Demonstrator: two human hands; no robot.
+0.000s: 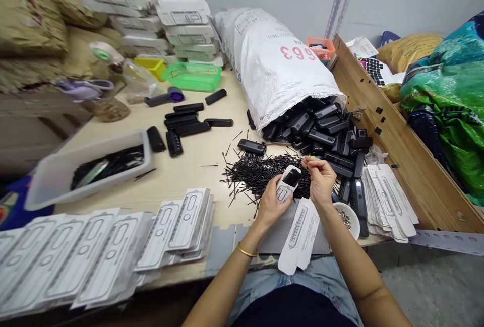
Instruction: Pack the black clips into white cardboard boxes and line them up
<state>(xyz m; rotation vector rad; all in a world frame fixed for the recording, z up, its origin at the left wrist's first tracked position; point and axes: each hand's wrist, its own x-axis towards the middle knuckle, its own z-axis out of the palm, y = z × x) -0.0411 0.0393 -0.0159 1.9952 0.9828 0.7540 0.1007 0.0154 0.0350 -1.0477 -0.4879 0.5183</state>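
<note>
My left hand (269, 201) is closed around a small white packaged part with a dark window (288, 182), held over the table's front edge. My right hand (320, 178) is pinched just to its right, with the fingertips at the part's top; what they grip is too small to make out. Under both hands lies a heap of thin black sticks (260, 173). A white printed card (300, 234) rests below my right wrist, next to a small white bowl of tiny metal pieces (347, 217).
A white sack (272, 60) spills black plastic cases (325, 125) at the right. Stacks of white cards (389, 201) lie beside them, and rows of packaged cards (113, 246) run along the front left. A grey tray (56, 176), loose black cases (185, 123), green basket (193, 76) and wooden board (408, 160) are also here.
</note>
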